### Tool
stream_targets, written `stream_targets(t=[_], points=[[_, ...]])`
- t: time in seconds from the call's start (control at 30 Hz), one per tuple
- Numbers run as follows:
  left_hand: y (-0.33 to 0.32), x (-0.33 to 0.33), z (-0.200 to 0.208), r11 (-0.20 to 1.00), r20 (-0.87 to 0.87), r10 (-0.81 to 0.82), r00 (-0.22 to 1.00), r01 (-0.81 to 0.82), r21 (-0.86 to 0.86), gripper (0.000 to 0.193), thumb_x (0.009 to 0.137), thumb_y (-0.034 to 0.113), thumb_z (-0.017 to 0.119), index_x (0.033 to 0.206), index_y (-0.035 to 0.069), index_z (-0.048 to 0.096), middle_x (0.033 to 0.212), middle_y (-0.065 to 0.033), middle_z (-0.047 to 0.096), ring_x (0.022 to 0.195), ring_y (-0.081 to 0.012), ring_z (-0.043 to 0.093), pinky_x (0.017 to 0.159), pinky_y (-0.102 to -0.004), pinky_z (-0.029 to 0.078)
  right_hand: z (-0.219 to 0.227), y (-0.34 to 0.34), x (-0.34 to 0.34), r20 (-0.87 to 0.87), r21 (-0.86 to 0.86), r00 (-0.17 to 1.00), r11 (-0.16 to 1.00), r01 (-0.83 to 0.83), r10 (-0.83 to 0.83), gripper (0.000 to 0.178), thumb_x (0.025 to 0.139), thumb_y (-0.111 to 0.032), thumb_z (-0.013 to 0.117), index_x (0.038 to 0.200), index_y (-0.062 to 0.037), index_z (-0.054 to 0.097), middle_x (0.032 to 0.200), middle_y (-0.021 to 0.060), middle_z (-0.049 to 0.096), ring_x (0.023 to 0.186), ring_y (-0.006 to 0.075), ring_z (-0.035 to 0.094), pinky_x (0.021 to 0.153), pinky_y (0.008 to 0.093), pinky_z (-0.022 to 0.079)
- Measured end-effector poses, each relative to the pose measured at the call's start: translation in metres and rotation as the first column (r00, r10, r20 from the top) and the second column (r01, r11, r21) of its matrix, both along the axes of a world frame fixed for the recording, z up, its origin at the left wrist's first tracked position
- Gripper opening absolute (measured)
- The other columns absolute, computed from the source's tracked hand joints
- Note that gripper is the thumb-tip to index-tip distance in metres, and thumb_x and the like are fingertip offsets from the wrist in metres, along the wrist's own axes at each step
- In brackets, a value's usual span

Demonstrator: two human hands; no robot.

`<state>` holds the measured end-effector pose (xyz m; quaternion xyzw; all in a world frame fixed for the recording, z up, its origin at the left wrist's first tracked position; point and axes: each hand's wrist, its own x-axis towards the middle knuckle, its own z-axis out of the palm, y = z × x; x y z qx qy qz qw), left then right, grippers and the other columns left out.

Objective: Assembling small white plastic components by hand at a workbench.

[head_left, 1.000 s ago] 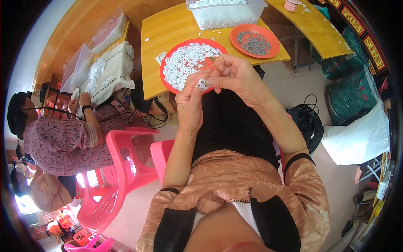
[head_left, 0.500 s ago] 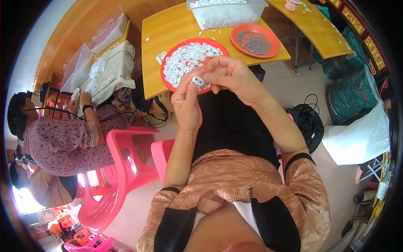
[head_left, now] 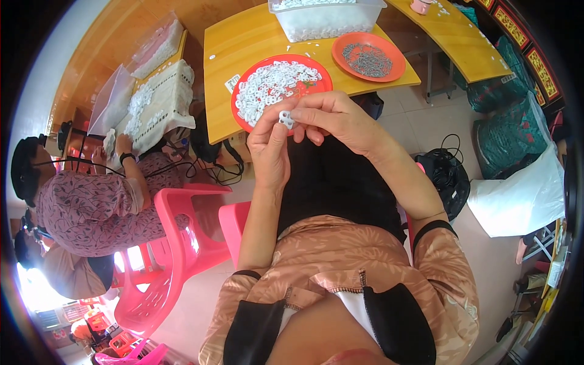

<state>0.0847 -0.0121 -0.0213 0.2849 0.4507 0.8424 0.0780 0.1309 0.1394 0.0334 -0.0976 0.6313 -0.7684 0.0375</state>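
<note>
My left hand point(head_left: 269, 143) pinches a small white plastic piece with two holes point(head_left: 286, 119) between thumb and fingers, just over the near edge of a round red tray point(head_left: 326, 78). My right hand point(head_left: 331, 120) meets it from the right, its thumb and forefinger pressed together at the piece's side. Whatever sits between those right fingertips is too small or hidden to make out. The other right fingers curl below. Many similar white pieces point(head_left: 267, 88) lie heaped in the tray, and some of its red floor shows.
An orange-red bowl point(head_left: 398, 58) of small grey metal parts stands right of the tray on the yellow table point(head_left: 222, 48). Behind is a clear plastic bin point(head_left: 328, 27) of white pieces. At left, a co-worker point(head_left: 103, 201) sits at another table beside a pink chair point(head_left: 176, 255).
My right hand has turned and lowered slightly, its fingers drawing down beside the white piece. The left hand keeps its pinch, and the piece has tilted a little.
</note>
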Motion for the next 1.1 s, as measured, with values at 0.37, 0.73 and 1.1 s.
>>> stream_targets(t=[0.37, 0.73, 1.1], points=[[-0.011, -0.005, 0.008, 0.995, -0.143, 0.04, 0.989, -0.052, -0.084, 0.027, 0.084, 0.008, 0.063, 0.109, -0.003, 0.061, 0.113, -0.0125, 0.058, 0.102, -0.0192, 0.055, 0.089, -0.0315, 0.043, 0.011, -0.01, 0.008, -0.056, 0.033, 0.997, 0.998, 0.05, -0.048, 0.019, 0.09, -0.017, 0.056, 0.081, -0.0023, 0.063, 0.068, 0.001, 0.059, 0.054, 0.0024, 0.045, 0.049, 0.0167, 0.036], [-0.014, -0.009, 0.011, 0.998, -0.123, 0.009, 0.992, -0.017, -0.067, 0.027, 0.086, 0.016, 0.063, 0.105, -0.003, 0.062, 0.11, -0.0118, 0.059, 0.101, -0.0185, 0.055, 0.088, -0.0303, 0.043, 0.009, -0.007, 0.005, -0.024, 0.03, 0.999, 0.999, 0.043, -0.042, 0.021, 0.089, -0.019, 0.056, 0.085, 0.0003, 0.065, 0.068, 0.0029, 0.061, 0.052, 0.0034, 0.047, 0.049, 0.0182, 0.037], [-0.005, -0.003, 0.007, 0.997, 0.058, 0.074, 0.996, -0.075, 0.018, 0.027, 0.09, 0.015, 0.058, 0.109, -0.003, 0.061, 0.11, -0.0102, 0.06, 0.102, -0.0173, 0.056, 0.089, -0.0298, 0.045, 0.007, -0.018, 0.008, -0.497, 0.461, 0.862, 0.814, 0.354, -0.094, 0.021, 0.088, -0.02, 0.056, 0.093, 0.0003, 0.052, 0.066, 0.0123, 0.06, 0.059, 0.0244, 0.06, 0.052, 0.0307, 0.045]])
